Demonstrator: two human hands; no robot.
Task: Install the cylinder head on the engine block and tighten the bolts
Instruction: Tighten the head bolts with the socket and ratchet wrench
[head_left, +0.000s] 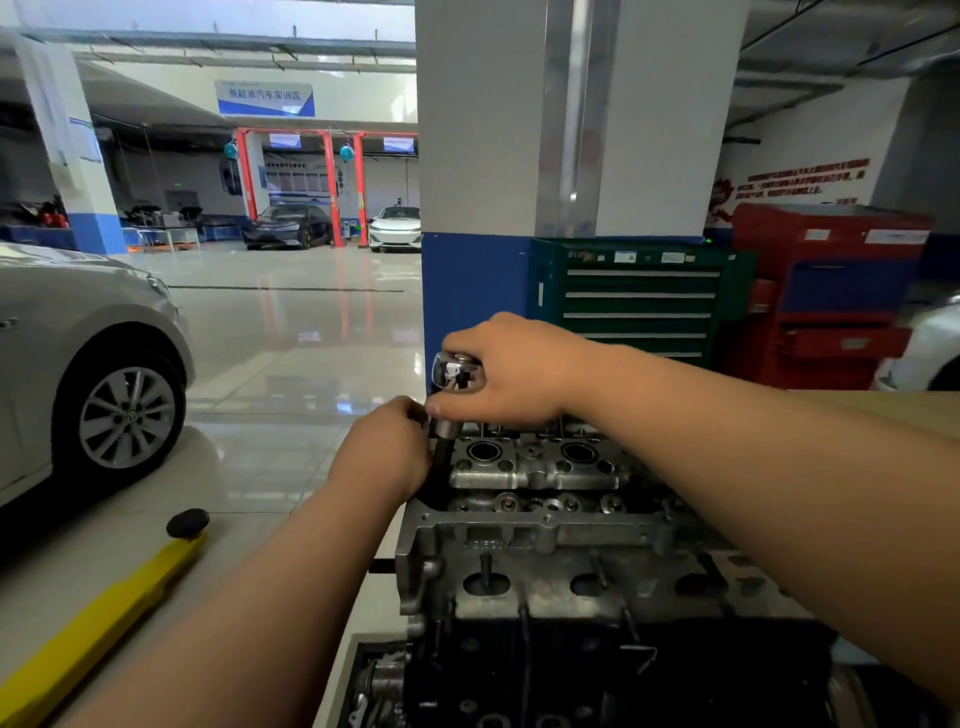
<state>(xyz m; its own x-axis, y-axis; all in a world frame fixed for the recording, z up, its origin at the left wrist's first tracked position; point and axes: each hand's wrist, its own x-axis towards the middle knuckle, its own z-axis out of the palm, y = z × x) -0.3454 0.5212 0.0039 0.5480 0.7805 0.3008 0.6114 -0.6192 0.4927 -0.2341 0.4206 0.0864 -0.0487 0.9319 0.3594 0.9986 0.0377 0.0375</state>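
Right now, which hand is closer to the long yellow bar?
Left. The left hand is up and right of the long yellow bar; the right hand is farther right, gripping the shiny chrome ratchet.

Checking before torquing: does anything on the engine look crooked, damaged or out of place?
Nothing stands out. The cylinder head appears to sit square on the engine block. The right hand grips the ratchet, and the left hand steadies its socket extension, which stands upright.

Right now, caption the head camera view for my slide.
Right hand grips a chrome ratchet while the left hand holds its socket extension at the left end of the cylinder head.
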